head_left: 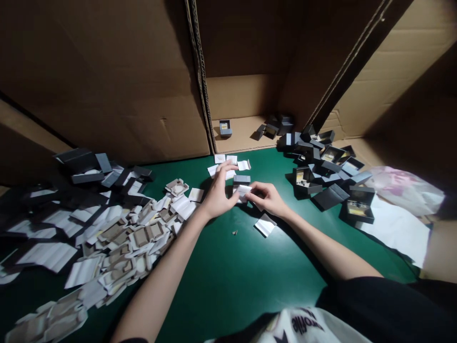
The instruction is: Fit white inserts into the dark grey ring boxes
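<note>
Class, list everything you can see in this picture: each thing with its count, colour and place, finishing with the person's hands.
table: one, green, under everything.
cardboard walls: several, brown, behind the table.
paper inserts: many, white and grey, piled left.
small boxes: many, dark grey, piled right.
lone box: one, dark grey, on cardboard at back.
white piece: one, white, between both hands.
white card: one, white, beside right wrist.
left hand: fingers spread, thumb on white piece.
right hand: pinching white piece.
</note>
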The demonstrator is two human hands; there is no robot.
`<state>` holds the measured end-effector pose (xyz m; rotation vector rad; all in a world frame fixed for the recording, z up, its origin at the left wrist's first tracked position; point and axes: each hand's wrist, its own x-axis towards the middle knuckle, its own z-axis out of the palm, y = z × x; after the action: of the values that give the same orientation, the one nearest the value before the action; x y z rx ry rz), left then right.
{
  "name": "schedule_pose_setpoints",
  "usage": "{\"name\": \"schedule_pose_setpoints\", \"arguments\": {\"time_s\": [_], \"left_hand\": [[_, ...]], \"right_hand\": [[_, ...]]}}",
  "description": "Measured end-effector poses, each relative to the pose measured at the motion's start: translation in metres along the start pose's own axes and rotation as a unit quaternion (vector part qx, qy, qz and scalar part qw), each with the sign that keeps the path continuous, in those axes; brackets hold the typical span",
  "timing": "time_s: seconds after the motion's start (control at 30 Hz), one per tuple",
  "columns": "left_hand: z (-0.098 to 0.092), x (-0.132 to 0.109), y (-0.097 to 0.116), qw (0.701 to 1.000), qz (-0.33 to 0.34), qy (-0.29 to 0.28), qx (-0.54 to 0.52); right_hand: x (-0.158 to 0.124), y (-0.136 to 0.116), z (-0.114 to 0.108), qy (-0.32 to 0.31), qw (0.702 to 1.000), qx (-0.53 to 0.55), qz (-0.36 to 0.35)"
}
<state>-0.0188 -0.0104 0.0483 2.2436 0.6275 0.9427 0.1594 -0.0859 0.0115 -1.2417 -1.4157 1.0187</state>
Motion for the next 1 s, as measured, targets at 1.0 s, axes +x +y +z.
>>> {"name": "schedule_pose_setpoints", "arguments": {"time_s": [1.0], "left_hand": [[0.028,-0.02,-0.016,0.992,-0.078,-0.099,-0.019]], "right_hand": [[0.001,0.009,0.0,0.14,0.885,-0.383,-0.224]]}}
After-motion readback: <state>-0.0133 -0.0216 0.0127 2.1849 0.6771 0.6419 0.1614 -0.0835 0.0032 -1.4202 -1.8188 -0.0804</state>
